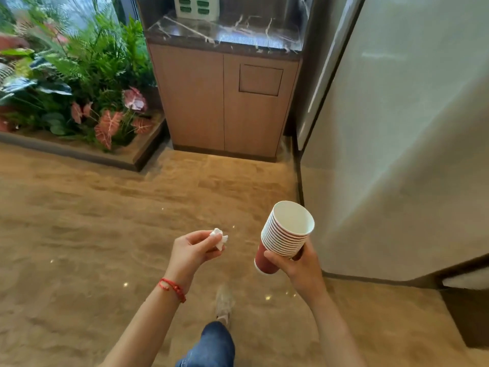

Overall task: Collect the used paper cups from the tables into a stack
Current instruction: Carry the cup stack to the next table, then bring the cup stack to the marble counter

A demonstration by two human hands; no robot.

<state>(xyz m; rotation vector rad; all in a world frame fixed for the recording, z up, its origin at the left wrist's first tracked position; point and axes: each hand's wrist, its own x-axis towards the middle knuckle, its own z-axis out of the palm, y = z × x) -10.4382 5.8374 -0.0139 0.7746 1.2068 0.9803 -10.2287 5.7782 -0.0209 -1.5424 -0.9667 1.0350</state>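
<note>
While left hand pinches tissue, right-hand grip around cup stack

A wooden cabinet with a dark marble top stands on the tan floor. A white and green device sits on that top. Left of the cabinet is a planter bed of green and pink foliage; right of it, a grey wall panel.

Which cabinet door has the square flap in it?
The right door of the wooden cabinet; the left door is plain, with no flap.
</note>
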